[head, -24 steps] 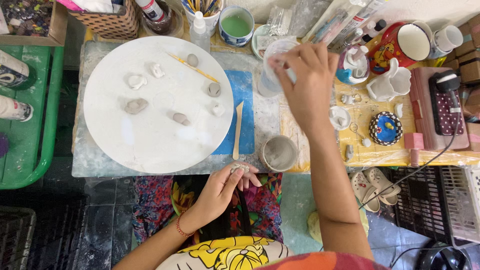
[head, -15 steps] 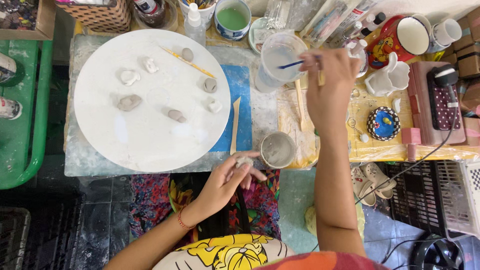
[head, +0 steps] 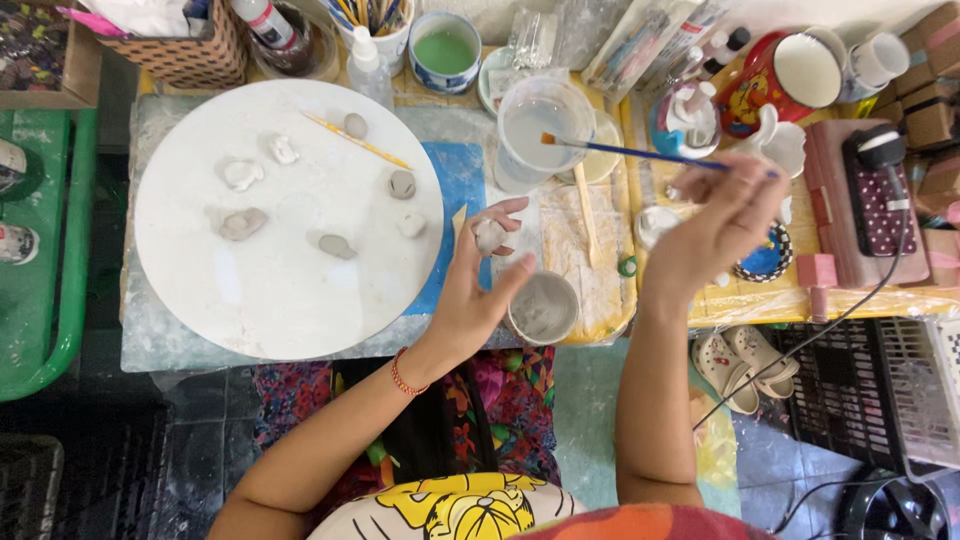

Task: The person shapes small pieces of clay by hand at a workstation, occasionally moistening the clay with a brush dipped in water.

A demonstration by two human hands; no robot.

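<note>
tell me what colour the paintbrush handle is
Blue, with an orange tip, on the paintbrush in the right hand; head view.

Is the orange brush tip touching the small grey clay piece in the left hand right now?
Apart. The head view shows the orange brush tip over the clear plastic water cup, with open space between it and the small grey clay piece held lower down.

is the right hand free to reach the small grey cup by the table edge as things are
Probably not freely: the right hand holds a blue brush, so its grip is taken. The way to the grey cup looks open, though the left hand with a clay piece is nearer.
</note>
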